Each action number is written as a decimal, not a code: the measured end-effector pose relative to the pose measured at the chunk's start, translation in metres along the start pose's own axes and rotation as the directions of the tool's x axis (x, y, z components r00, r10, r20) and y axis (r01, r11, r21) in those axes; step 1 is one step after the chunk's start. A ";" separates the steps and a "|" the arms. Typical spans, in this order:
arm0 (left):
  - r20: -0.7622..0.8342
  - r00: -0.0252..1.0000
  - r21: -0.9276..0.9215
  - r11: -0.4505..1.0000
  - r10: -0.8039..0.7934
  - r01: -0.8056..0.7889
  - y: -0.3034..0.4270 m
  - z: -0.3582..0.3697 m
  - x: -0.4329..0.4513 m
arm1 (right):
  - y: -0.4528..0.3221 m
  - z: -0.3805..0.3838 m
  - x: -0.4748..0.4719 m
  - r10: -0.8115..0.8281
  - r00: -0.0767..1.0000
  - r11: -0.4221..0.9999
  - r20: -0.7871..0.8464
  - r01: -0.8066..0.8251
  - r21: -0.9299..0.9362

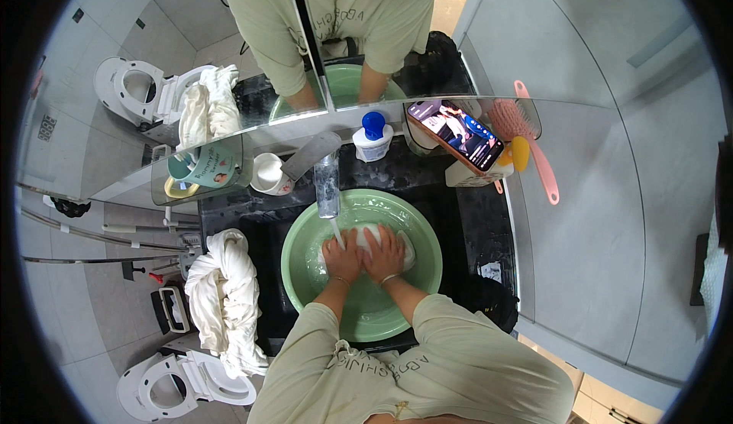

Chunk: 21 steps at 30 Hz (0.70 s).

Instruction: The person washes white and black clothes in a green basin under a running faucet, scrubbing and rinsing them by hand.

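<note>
A light green plastic basin (298,292) sits over the dark sink with water in it. A wet white cloth (409,249) lies bunched inside, partly hidden beneath both hands. My left hand (343,258) presses on its left side with bent fingers, right beside the stream from the faucet (327,189). Touching it, my right hand (385,256) grips the cloth from above. Water runs from the spout onto or just beside my left fingers.
Twisted white fabric (223,298) rests on the black counter's left side. Behind the basin stand a white cup (270,175) and a blue-capped bottle (373,137). A lit phone (458,137) leans at right, near a pink hairbrush (541,166). A mirror (275,34) rises behind.
</note>
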<state>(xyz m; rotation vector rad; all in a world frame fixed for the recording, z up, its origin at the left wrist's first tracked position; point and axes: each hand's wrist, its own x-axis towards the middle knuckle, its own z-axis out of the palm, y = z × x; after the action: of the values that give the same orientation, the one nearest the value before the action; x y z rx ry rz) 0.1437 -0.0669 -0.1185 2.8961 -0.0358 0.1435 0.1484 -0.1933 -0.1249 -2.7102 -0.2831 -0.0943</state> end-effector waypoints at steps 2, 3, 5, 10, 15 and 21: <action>-0.002 1.000 -0.002 1.000 -0.002 0.002 0.000 0.001 0.000 | 0.001 0.002 0.000 -0.004 1.000 1.000 -0.012 0.004 -0.005; 0.001 1.000 -0.004 1.000 -0.001 0.001 0.000 0.001 0.000 | 0.002 0.003 0.000 -0.006 1.000 1.000 -0.021 0.006 -0.006; 0.003 1.000 -0.006 1.000 0.000 0.000 0.000 0.003 0.000 | 0.002 0.004 -0.001 -0.010 0.999 1.000 -0.035 0.009 -0.005; 0.005 1.000 0.011 1.000 0.002 -0.002 -0.002 0.004 -0.001 | 0.002 0.005 0.000 -0.019 0.998 1.000 -0.062 0.019 -0.001; -0.024 1.000 -0.005 1.000 0.021 -0.021 -0.001 0.003 0.001 | 0.001 0.004 0.001 -0.016 0.998 1.000 -0.064 0.016 -0.011; -0.050 0.999 0.029 1.000 0.005 -0.003 0.000 0.002 0.001 | -0.002 0.000 0.002 0.012 1.000 1.000 0.002 -0.012 0.002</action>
<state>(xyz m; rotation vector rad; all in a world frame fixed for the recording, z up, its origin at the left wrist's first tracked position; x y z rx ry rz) 0.1445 -0.0675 -0.1199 2.9196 -0.0312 0.2196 0.1497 -0.1908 -0.1240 -2.7098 -0.2675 -0.0882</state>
